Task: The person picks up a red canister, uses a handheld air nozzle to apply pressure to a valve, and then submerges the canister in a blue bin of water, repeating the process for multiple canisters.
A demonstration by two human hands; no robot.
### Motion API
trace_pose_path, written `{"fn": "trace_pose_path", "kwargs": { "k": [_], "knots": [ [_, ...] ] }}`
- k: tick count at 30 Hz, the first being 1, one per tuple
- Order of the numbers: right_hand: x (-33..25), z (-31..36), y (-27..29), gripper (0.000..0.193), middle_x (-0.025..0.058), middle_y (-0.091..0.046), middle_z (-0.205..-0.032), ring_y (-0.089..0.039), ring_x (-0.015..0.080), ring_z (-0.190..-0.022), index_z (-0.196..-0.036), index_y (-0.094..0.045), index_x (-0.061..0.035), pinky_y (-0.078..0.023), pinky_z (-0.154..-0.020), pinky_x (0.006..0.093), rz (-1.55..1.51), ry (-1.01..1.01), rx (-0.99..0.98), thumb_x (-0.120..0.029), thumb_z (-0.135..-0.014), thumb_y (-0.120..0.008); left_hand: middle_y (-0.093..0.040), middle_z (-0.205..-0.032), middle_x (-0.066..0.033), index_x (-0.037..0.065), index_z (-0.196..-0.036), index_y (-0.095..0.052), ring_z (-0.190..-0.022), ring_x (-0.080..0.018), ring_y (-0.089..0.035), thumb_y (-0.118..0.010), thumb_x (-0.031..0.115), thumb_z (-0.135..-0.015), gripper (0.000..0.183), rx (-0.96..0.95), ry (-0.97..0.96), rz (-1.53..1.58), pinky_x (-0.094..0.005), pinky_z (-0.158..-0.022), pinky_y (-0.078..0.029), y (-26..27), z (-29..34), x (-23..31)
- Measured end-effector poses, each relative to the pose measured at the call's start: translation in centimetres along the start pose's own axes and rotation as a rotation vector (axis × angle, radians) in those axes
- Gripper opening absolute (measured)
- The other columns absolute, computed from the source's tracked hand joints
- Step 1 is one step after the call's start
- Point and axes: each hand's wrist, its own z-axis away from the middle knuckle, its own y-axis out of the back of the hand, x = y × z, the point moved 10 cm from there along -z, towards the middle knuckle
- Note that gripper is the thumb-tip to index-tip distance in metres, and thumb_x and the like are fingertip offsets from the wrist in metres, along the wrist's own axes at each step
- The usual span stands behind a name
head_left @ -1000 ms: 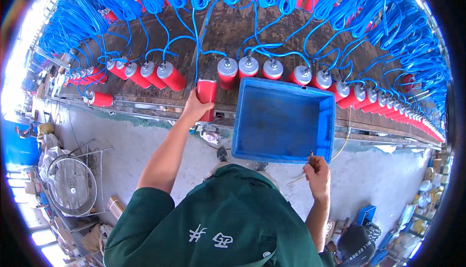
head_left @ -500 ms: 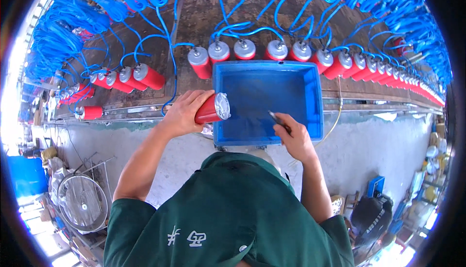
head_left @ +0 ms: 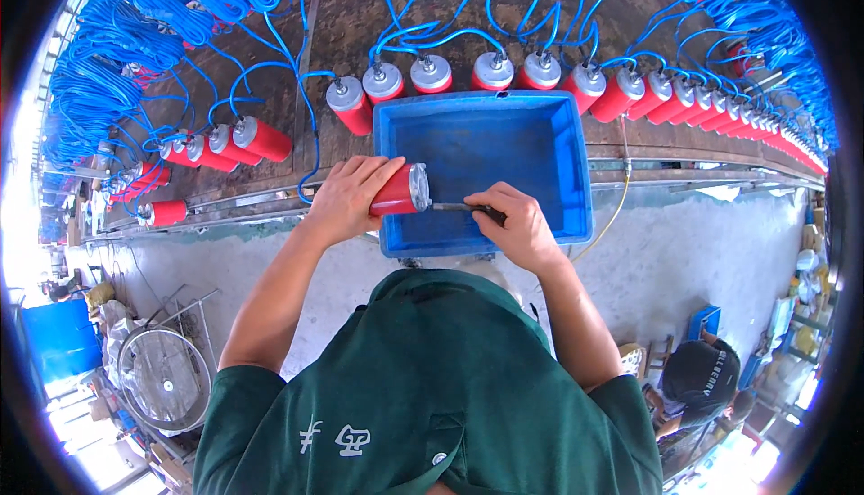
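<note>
My left hand (head_left: 346, 193) is wrapped round a red cylinder (head_left: 392, 193) lying on its side over the left part of a blue plastic bin (head_left: 583, 175). The silver end cap of that cylinder faces right. In my right hand (head_left: 517, 225) I grip a slim tool (head_left: 453, 207) with a dark handle and a straight metal shaft, much like a screwdriver. Its tip points left and is at the lower edge of the cap; whether it touches cannot be made out. The bin's dark interior shows beyond both hands.
Red cylinders (head_left: 258, 139) with silver caps and blue cables line the brown bench (head_left: 346, 27) on both sides of the bin. Coiled blue cables (head_left: 162, 18) heap along its far side. A wire-guarded wheel (head_left: 164, 378) stands behind left; another person (head_left: 697, 373) is low at right.
My right hand has moved left and turned, bringing the tool from over the bin's middle to the cylinder's cap. The cylinder has tilted a little, and the whole view has shifted slightly.
</note>
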Motion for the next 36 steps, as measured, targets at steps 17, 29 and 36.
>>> {"fn": "trace_pose_path", "kwargs": {
  "k": [17, 29, 36],
  "knots": [
    [0.3, -0.9, -0.2, 0.027, 0.0130, -0.071, -0.108, -0.071, 0.0225, -0.094, -0.120, -0.073, -0.0016, -0.060, -0.082, 0.0324, -0.013, -0.031, -0.047, 0.002, -0.093, -0.074, -0.057, -0.142, -0.0058, 0.021, -0.161, -0.043, -0.128, -0.0321, -0.056, -0.093, 0.014, -0.062, 0.111, -0.023, -0.011, -0.091, -0.0483, -0.108, -0.047, -0.6, 0.0, 0.0],
    [7.1, 0.4, -3.5, 0.025, -0.0027, -0.045, -0.067, -0.045, 0.0070, -0.053, -0.128, -0.057, -0.0029, -0.037, -0.045, 0.0249, -0.676, -0.506, 0.050, -0.023, -0.113, -0.058, -0.058, -0.140, -0.0082, 0.020, -0.160, -0.045, -0.126, -0.0338, -0.057, -0.093, 0.015, -0.061, 0.111, -0.021, 0.013, -0.061, -0.0505, -0.108, -0.047, -0.2, -0.1, 0.3],
    [7.1, 0.8, -4.2, 0.021, 0.0010, -0.044, -0.073, -0.036, 0.0093, -0.053, -0.120, -0.053, -0.0063, -0.033, -0.048, 0.0251, -0.855, -0.529, 0.044, -0.026, -0.116, -0.047, -0.057, -0.140, -0.0075, 0.020, -0.160, -0.045, -0.127, -0.0332, -0.056, -0.094, 0.015, -0.061, 0.111, -0.022, 0.021, -0.063, -0.0505, -0.109, -0.047, -0.4, 0.0, 0.2]
  ]
}}
